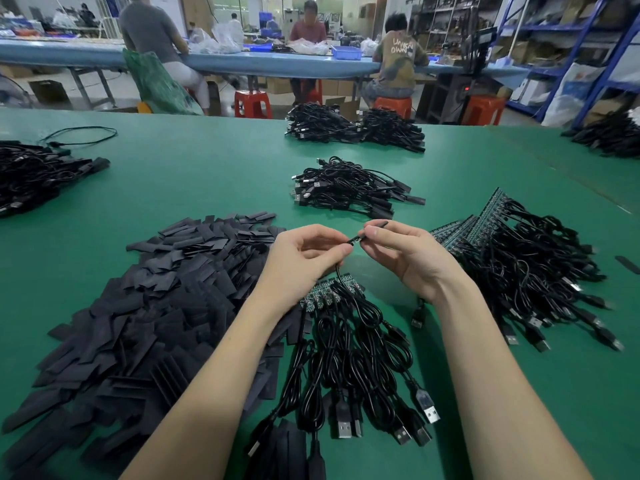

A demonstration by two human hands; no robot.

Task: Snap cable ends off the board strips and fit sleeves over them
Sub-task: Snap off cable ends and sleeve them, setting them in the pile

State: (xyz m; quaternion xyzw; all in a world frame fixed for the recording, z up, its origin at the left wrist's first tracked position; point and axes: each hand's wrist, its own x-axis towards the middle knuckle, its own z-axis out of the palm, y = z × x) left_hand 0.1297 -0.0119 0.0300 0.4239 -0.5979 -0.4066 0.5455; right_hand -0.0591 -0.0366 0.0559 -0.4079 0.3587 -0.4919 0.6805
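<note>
Left hand [304, 252] and right hand [408, 254] meet above the green tabletop [207, 181], fingers of both pinching a thin black cable end [355, 240], apparently entering a flat black sleeve [377, 225]. Loose sleeves [145, 306] lie at 9 o'clock; the green board strip with attached black cables [332, 292] lies at 6 o'clock. Risk: misalignment may buckle the sleeve.

Green table [194, 181]; sleeve pile [145, 306]; cable bundles [349, 188]; board strips [485, 220].
</note>
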